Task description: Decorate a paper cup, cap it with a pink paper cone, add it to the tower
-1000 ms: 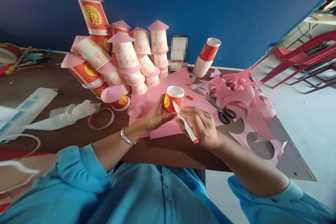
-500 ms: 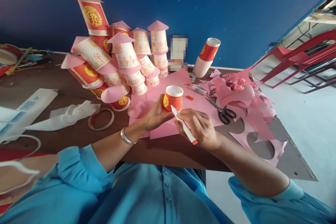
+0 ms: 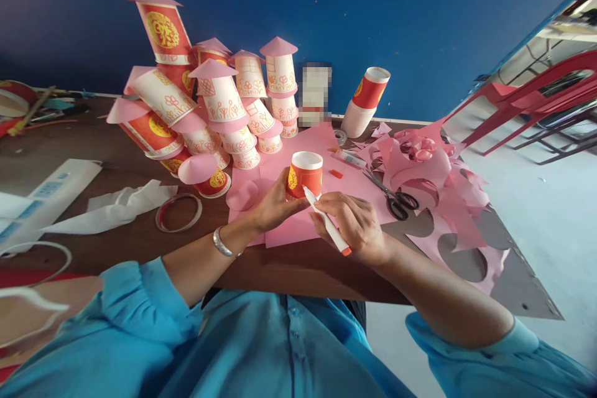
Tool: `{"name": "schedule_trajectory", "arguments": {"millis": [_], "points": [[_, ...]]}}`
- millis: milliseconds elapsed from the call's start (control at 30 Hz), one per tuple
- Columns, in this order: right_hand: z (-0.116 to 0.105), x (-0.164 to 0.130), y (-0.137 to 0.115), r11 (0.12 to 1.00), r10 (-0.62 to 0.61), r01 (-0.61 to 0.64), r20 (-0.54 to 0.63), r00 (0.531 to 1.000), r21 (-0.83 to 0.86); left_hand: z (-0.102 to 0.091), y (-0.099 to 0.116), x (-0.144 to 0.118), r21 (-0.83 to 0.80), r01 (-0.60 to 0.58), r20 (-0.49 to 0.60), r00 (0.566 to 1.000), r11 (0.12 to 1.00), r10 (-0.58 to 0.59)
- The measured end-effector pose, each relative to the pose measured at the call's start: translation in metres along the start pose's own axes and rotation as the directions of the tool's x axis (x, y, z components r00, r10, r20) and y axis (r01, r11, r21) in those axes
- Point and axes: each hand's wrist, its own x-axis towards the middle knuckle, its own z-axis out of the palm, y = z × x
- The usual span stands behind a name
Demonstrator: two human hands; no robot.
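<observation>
Head view: L hand [image 3: 273,208] is wrapped round the lower L side of a red paper cup [image 3: 308,180] w/ a gold design, holding it upright, white rim up, over pink paper [image 3: 289,229] on the table [image 3: 303,272]. R hand [image 3: 355,224] grips a white marker [image 3: 329,227] w/ an orange end, pen-style, tip at the cup's front; can't tell if it's actually touching. Small orange cap [image 3: 336,173] lies on the paper just R of the cup, glue tube [image 3: 351,158] a bit behind it. Scissors [image 3: 400,203] w/ black handles are near R hand, next to cut scraps [image 3: 422,165]. Back R, by the wall [image 3: 420,25]: a leaning cup stack [image 3: 360,113]. L of the cup: several cup towers [image 3: 220,99] w/ pink cone tops, plus a tape roll [image 3: 199,211] nearer L forearm.
</observation>
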Motion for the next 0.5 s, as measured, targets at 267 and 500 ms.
{"name": "schedule_trajectory", "arguments": {"millis": [267, 500], "points": [[-0.0009, 0.0014, 0.0018, 1.0, 0.017, -0.017, -0.016, 1.0, 0.003, -0.0039, -0.0006, 0.0001, -0.018, -0.011, 0.012, 1.0, 1.0, 0.012], [-0.0044, 0.0059, 0.0031, 1.0, 0.016, -0.017, -0.051, 0.999, -0.021, -0.0045, 0.0044, -0.0005, -0.017, -0.004, 0.007, 1.0, 1.0, 0.004]]}}
